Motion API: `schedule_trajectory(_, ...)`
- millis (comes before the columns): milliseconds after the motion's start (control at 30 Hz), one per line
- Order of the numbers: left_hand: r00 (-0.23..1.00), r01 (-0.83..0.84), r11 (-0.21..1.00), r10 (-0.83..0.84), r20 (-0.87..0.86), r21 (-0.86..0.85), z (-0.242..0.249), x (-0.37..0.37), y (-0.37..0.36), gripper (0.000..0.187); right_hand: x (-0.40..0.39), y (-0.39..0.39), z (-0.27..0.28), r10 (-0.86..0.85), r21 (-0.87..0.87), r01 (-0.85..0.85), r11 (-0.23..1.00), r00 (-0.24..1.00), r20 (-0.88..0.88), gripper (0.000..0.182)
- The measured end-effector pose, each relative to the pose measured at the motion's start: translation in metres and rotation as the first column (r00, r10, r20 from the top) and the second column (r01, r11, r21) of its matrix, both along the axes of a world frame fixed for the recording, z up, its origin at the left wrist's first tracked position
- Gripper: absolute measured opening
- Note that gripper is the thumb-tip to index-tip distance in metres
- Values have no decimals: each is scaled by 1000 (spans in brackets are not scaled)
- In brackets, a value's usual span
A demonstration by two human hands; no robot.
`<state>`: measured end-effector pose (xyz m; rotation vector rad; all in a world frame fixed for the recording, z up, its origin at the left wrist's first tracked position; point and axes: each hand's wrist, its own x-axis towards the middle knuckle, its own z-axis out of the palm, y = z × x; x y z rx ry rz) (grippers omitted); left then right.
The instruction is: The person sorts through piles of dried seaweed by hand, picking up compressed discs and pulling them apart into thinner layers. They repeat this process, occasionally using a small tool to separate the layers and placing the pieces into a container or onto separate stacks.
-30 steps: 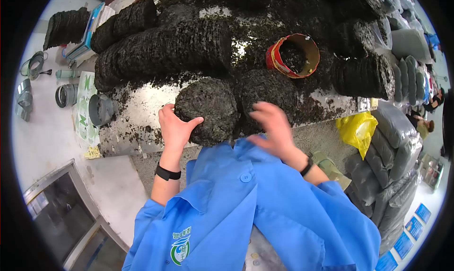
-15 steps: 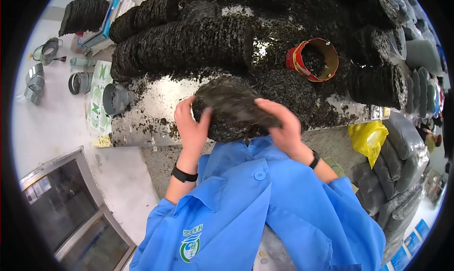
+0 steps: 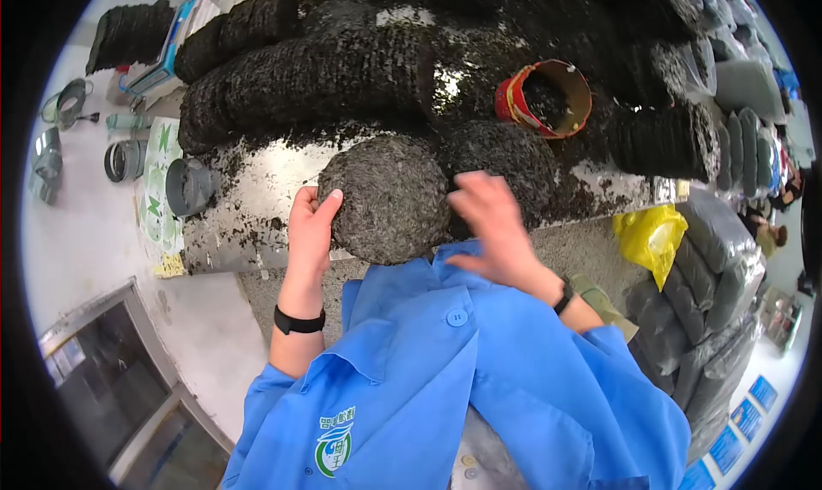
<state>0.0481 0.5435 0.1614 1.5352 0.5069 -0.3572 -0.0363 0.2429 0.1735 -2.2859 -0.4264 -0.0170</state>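
A round, dark cake of what looks like dried seaweed (image 3: 390, 199) faces me at the table's front edge. My left hand (image 3: 311, 229) grips its left rim, thumb on the front face and fingers behind. Just off the right rim, my right hand (image 3: 499, 237) is open, its fingers apart and slightly blurred by motion. Behind that hand lies a darker round seaweed cake (image 3: 514, 160), partly covered by it. Further back stands a red round tin (image 3: 515, 105) with dark flakes inside.
A long row of stacked seaweed cakes (image 3: 308, 83) fills the back left, and another stack (image 3: 664, 143) stands at right. Grey rings, including one ring (image 3: 188, 188), sit at left. A yellow plastic bag (image 3: 651, 242) and filled bags (image 3: 719, 233) are on the right.
The seaweed cake has turned from a slanted, blurred position to facing me flat. My right hand has let go of its right side. The whole view has shifted slightly.
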Motion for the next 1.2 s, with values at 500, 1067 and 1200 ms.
schedule_trajectory(500, 877, 190, 372, -480, 13, 909, -33, -15, -21, 93, -37, -76, -46, -499, 552, 765, 331, 638, -586, 40)
schedule_trajectory(1067, 986, 163, 824, -128, 103, -543, -11, -10, 13, 36, 1, 25, -24, -76, 200, 48, 979, 988, 134, 59)
schedule_trajectory(1200, 867, 38, 457, -457, 199, 889, -50, -25, -6, 85, -24, -12, 4, -557, 513, 671, 536, 737, -382, 37)
